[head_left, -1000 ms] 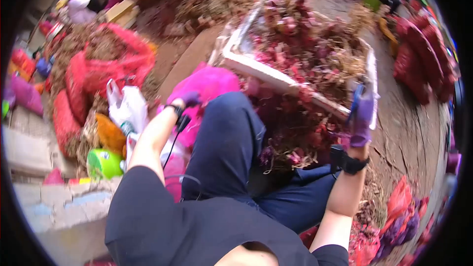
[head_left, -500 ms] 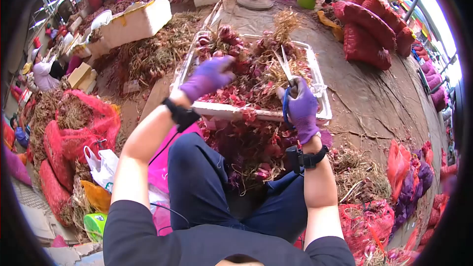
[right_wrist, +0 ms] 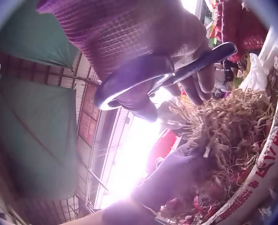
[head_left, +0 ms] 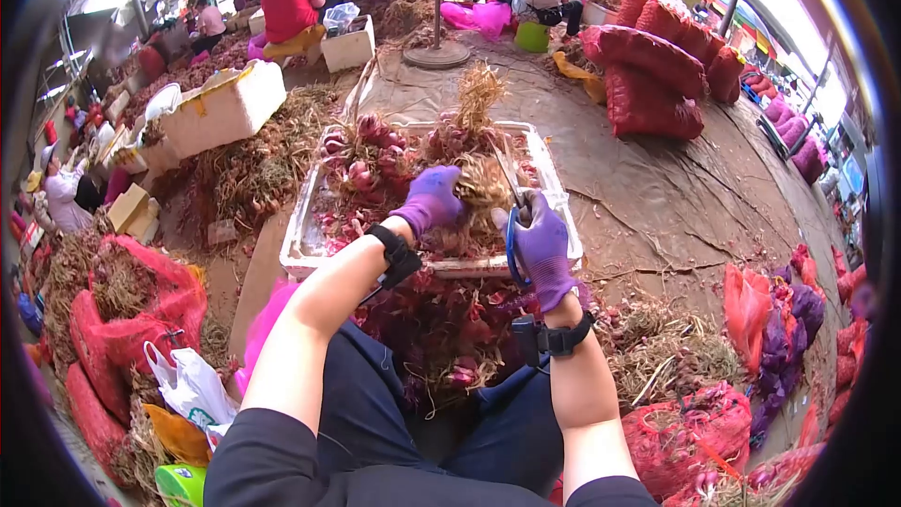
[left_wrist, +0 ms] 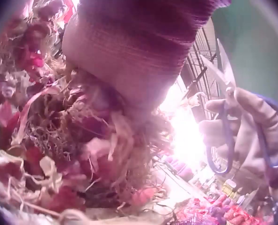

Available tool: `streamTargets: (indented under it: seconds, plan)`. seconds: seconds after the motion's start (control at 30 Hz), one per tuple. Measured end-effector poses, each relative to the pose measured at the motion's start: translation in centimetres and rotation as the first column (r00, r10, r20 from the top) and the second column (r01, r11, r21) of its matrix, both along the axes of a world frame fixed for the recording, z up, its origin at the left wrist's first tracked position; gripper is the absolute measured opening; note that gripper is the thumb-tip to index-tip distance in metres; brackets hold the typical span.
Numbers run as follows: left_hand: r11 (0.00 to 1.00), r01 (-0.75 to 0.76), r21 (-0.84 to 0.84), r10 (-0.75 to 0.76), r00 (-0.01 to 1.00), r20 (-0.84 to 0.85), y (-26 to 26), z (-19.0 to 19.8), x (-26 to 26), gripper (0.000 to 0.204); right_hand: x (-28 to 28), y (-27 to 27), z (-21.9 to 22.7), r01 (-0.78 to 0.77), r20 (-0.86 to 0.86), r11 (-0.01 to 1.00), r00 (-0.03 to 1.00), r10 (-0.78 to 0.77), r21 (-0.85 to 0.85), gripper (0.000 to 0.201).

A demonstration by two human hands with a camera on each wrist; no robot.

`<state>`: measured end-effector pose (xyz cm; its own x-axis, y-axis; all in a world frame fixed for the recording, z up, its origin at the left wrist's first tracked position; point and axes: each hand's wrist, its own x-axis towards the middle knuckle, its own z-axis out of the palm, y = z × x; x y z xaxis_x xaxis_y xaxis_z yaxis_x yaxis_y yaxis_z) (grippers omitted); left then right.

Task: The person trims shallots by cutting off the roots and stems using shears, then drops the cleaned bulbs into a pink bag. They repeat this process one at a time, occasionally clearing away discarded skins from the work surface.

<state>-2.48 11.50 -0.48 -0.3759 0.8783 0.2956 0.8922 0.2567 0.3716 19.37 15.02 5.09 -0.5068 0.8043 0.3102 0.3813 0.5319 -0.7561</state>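
Observation:
My right hand (head_left: 546, 242), in a purple glove, holds blue-handled scissors (head_left: 512, 235) with fingers through the loops. In the left wrist view the scissors' blades (left_wrist: 223, 70) stand apart. My gloved left hand (head_left: 434, 202) grips a bunch of red shallots (right_wrist: 228, 126) with dry, straw-coloured stems, low down among the stems; its fingertips are largely hidden. The blades point up beside these stems. Both hands are over a white foam box (head_left: 305, 235) holding more shallots (head_left: 361, 164) and loose red skins.
Stem and skin litter (head_left: 450, 338) is heaped between my knees and the box. A red mesh bag (head_left: 150, 291) and a white plastic bag (head_left: 192, 390) are at left. Full red sacks (head_left: 652, 84) stand at back right; a post on a round base (head_left: 436, 56) rises behind the box.
The view has tilted up. My left hand has come from beside my knee, over the box, down into the shallots. My right hand, still holding the scissors, has moved inward to the stems.

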Motion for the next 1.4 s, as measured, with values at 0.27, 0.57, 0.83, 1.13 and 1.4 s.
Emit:
streamTargets:
  seconds: [0.27,0.57,0.83,1.13,1.4]
  plan:
    - [0.926,0.364,-0.097,-0.376,0.904,-0.202,-3.5,0.5,5.5,0.042,-1.2,-0.8,-1.9,-0.051,-0.118,0.998,0.992,0.055,0.034,0.042]
    - [0.991,0.042,0.126,-0.117,0.729,0.674,-8.5,0.1,0.1,0.065,-0.2,-0.1,0.0,0.072,0.115,0.989,0.992,-0.056,-0.133,0.047]
    - [0.985,0.124,-0.124,-0.103,0.981,0.167,-7.1,-0.6,3.5,0.03,-2.2,-1.5,-2.8,-0.229,0.108,0.954,0.961,0.253,-0.192,0.049]
    - [0.981,0.175,0.09,-0.177,0.584,0.792,-8.4,-0.9,1.2,0.037,-2.4,0.9,-4.6,-0.218,0.22,0.944,0.936,0.274,-0.247,0.047]
    - [0.863,0.381,0.332,-0.393,0.093,0.915,-11.2,-1.2,-0.3,0.036,-3.0,0.1,-5.2,-0.087,0.387,0.99,0.914,0.125,-0.114,0.045]
